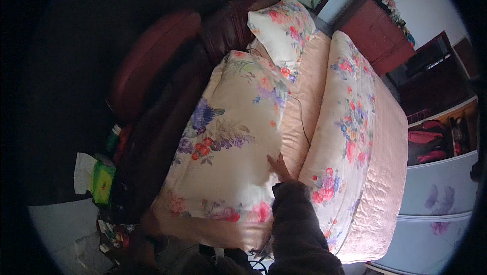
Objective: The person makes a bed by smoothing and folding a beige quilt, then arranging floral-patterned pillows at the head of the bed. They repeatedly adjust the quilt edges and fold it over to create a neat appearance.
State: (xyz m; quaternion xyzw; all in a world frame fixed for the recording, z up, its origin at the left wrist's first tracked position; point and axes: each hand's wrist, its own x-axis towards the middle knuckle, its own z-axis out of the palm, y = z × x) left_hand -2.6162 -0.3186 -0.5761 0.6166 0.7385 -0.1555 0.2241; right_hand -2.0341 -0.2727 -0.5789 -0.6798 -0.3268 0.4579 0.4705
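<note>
My right hand (279, 167) lies on the right edge of a large cream pillow (236, 163) printed with purple, red and pink flowers. Its fingers are spread, and nothing shows in them. A dark sleeve covers that forearm. By the pillow's near left corner is a dim, blurred shape that looks like my left hand (150, 223); its fingers cannot be made out. A second floral pillow (284, 26) rests farther up the bed. Right of my hand runs a long folded floral quilt (350, 118). Between pillow and quilt, a thin dark cable (303, 118) crosses the peach bedsheet (312, 80).
A dark red padded headboard (152, 62) borders the bed's left side. Beside it stands a green tissue pack (101, 181). At right are a pale cabinet (431, 189) and an open shelf with red items (428, 140). A red-brown cabinet (373, 29) stands at the far end.
</note>
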